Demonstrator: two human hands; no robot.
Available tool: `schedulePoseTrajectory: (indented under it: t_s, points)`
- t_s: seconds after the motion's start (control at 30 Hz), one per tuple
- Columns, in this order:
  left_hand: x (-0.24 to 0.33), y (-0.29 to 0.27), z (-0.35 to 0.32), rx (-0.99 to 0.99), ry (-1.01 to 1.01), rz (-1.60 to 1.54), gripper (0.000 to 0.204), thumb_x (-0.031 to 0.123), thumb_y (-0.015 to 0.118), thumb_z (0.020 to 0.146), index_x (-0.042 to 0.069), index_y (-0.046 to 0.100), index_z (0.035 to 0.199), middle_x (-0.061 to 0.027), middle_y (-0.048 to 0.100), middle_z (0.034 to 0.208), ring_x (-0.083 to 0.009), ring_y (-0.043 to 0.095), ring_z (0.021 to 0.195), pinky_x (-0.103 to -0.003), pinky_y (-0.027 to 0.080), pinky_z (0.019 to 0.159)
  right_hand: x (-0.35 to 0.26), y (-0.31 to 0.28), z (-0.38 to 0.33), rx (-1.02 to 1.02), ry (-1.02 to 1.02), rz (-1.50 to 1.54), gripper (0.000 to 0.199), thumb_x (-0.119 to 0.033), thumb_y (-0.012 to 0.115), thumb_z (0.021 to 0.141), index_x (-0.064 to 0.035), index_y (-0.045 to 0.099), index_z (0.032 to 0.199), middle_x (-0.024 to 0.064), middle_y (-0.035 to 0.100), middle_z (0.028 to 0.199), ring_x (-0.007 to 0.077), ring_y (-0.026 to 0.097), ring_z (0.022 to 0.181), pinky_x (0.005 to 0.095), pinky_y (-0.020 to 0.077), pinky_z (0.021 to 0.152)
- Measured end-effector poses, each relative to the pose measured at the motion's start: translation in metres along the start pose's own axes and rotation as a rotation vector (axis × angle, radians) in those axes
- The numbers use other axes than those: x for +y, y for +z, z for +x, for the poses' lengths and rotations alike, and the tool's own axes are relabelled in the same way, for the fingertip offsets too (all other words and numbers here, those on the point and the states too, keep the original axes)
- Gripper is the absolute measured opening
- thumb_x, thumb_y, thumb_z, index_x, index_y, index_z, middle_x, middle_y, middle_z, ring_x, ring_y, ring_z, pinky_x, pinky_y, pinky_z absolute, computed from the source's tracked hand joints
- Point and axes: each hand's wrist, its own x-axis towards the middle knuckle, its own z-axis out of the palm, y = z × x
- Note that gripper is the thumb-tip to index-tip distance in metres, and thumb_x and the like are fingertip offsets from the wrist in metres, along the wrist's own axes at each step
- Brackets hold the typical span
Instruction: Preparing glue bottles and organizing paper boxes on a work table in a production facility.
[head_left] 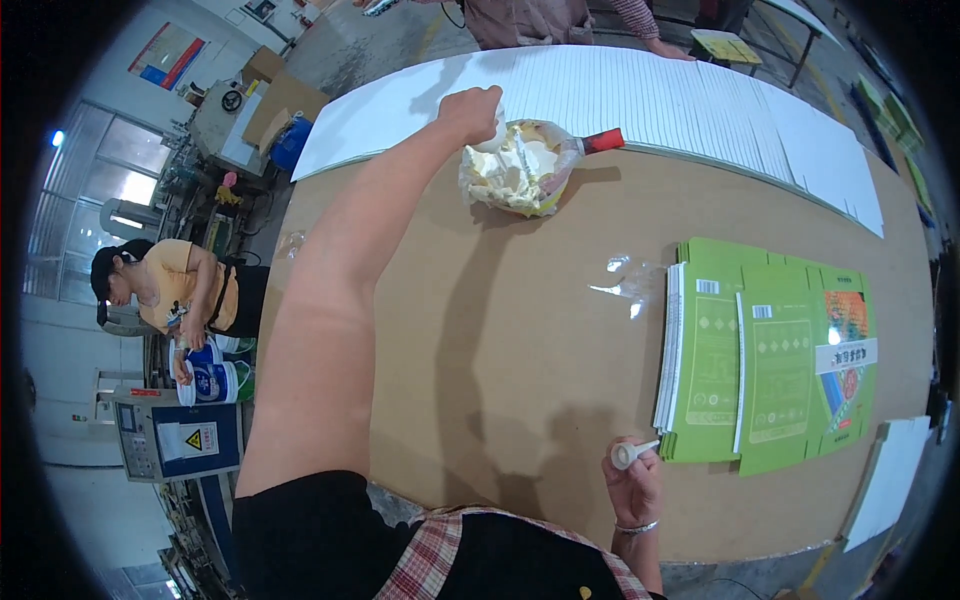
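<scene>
My left arm stretches across to the far side of the brown tabletop, where my left hand (470, 114) is closed beside a plastic-lined tub (548, 200) of creamy pale paste. Something whitish shows under its fingers; I cannot make out what it grips. A red-handled tool (603, 141) sticks out of the tub's right side. Near the table's front edge, my right hand (636, 488) is closed on a small white nozzle-like piece (628, 456) with a round end and a thin stem. Just beyond it lies a stack of flat green printed cartons (775, 350).
White sheets (640, 95) lie overlapped in a row along the far edge, and a person (535, 22) stands behind them. Clear tape scraps (632, 284) lie mid-table. Another person (165, 290) works at the left near buckets (212, 382) and a control cabinet (180, 435).
</scene>
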Motion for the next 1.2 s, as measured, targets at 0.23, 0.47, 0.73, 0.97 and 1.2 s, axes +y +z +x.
schedulePoseTrajectory:
  t_s: [0.23,0.47,0.73,0.97,1.2]
  points:
    - [0.000,0.000,-0.001,-0.077,-0.061,-0.096,0.039,0.024,0.057,0.078,0.013,0.046,0.113,-0.0142,0.059,0.104,-0.0315,0.057,0.098,-0.044,0.046,0.079,0.000,-0.001,0.000,-0.023,-0.018,-0.007,0.035,-0.010,0.067,0.075,0.0023,0.056,0.105,0.0095,0.059,0.095,0.0149,0.053,0.078,0.0257,0.0408,0.064]
    - [-0.011,0.007,0.002,-0.217,-0.073,-0.174,0.046,0.030,0.059,0.075,0.017,0.048,0.117,-0.0113,0.059,0.110,-0.0282,0.055,0.103,-0.041,0.044,0.086,0.000,-0.004,0.001,-0.032,-0.005,-0.006,0.035,-0.011,0.067,0.075,0.0022,0.056,0.105,0.0097,0.059,0.095,0.0148,0.053,0.076,0.0258,0.0406,0.061]
    - [-0.021,0.006,0.010,-0.321,-0.183,-0.389,0.073,0.016,0.078,0.054,0.011,0.043,0.118,-0.0144,0.057,0.104,-0.0249,0.061,0.081,-0.036,0.053,0.048,-0.001,0.001,0.002,-0.035,-0.007,-0.014,0.037,-0.013,0.068,0.074,0.0026,0.056,0.106,0.0104,0.059,0.094,0.0147,0.052,0.073,0.0255,0.0396,0.060]
    - [-0.019,0.004,0.015,-0.413,-0.245,-0.445,0.079,0.004,0.073,0.055,0.014,0.038,0.125,-0.0129,0.055,0.110,-0.0277,0.058,0.091,-0.041,0.054,0.061,0.000,0.000,0.003,-0.015,-0.008,-0.010,0.037,-0.013,0.068,0.074,0.0027,0.056,0.105,0.0100,0.059,0.092,0.0147,0.051,0.072,0.0254,0.0394,0.059]
    - [-0.022,0.005,0.011,-0.408,-0.147,-0.536,0.077,0.001,0.068,0.057,0.022,0.038,0.125,-0.0141,0.054,0.099,-0.0221,0.055,0.065,-0.033,0.051,0.047,0.000,0.004,0.003,-0.010,-0.010,-0.008,0.036,-0.013,0.068,0.074,0.0025,0.056,0.104,0.0089,0.059,0.091,0.0147,0.051,0.072,0.0248,0.0391,0.059]
